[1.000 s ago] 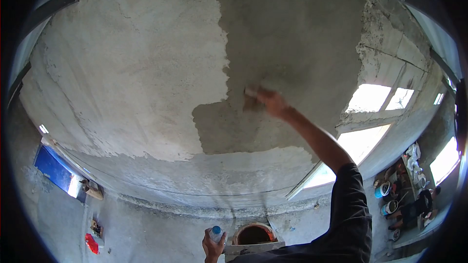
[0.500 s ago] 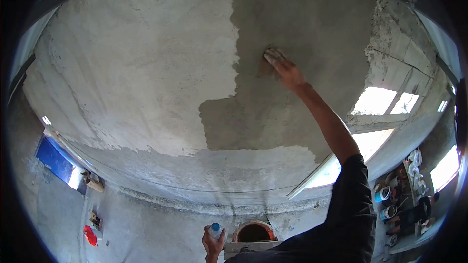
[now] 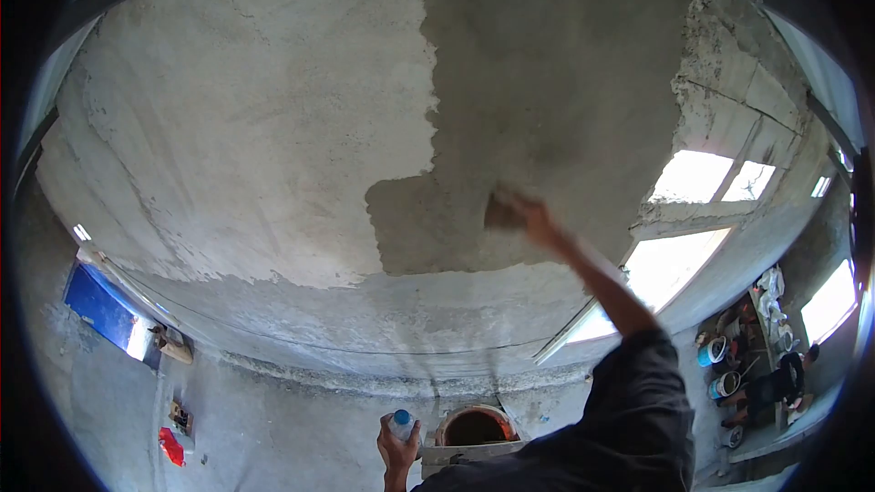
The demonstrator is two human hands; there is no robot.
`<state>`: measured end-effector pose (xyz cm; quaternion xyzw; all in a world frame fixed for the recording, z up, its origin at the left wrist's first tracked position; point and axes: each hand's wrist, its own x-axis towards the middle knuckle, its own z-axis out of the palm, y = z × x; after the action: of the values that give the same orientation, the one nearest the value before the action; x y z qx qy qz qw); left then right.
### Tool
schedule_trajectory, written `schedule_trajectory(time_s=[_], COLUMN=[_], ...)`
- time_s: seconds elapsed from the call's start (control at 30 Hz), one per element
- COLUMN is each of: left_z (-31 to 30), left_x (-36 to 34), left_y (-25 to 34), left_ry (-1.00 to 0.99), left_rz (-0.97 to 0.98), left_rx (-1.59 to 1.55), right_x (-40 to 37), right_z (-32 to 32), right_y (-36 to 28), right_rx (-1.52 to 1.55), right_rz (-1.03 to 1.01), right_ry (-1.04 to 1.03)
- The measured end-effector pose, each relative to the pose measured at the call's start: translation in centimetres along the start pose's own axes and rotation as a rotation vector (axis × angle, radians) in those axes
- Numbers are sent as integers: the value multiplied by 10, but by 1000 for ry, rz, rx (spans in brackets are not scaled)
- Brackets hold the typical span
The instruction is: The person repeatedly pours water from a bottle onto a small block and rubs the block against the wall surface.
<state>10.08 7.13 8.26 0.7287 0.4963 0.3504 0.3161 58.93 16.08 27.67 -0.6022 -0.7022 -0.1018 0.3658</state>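
Note:
A dark, damp-looking plaster patch (image 3: 565,64) covers part of the pale grey wall (image 3: 273,109). My right hand (image 3: 536,219) is over the lower part of this patch, blurred by motion. Its fingers are closed on a brownish flat pad (image 3: 503,210), whose exact kind I cannot make out. Low in the view, my left hand (image 3: 398,448) is wrapped round a clear plastic bottle with a blue cap (image 3: 401,419). Just right of the bottle stands a round container with an orange rim (image 3: 508,421) and a dark inside.
Bright window openings (image 3: 679,278) are in the wall at right. Buckets (image 3: 725,385) stand at the lower right, near a person in dark clothes (image 3: 775,387). A blue panel (image 3: 100,302) and a red item (image 3: 170,446) are at lower left.
My right hand has moved down the dark patch with the pad, and the arm is lower. My left hand still holds the bottle. The view has shifted slightly.

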Motion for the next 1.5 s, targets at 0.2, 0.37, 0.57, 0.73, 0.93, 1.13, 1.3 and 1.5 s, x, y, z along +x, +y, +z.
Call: schedule_trajectory(time_s=[0.2, 0.37, 0.57, 0.73, 0.93, 1.13, 1.3, 1.5], left_z=[8, 24, 48, 57, 52, 36, 33, 20], left_x=[8, 17, 27, 36, 35, 48, 64, 60], left_y=[5, 29, 62, 116, 150, 155, 151, 146], left_ry=[-108, -224, -578, -683, -660, -801, -1004, -1151], left_rz=[128, 333, 434, 354, 301, 138, 261, -96], left_rx=[17, 29, 61, 12, -135, -196, -416, -640], right_x=[-277, -389, -391, -329, -280, -278, -261, -242], right_z=[139, 161, 137, 84, 20, 13, 13, 14], right_y=[-91, -196, -223, -197, -201, -211, -226, -240], right_rx=[1200, 1127, 1339, 1188, 880, 1136, 1297, 1243], right_rz=[1334, 1629, 1544, 1349, 1198, 1314, 1240, 1111], right_ry=[367, 491, 463, 584, 459, 363, 91, 176])
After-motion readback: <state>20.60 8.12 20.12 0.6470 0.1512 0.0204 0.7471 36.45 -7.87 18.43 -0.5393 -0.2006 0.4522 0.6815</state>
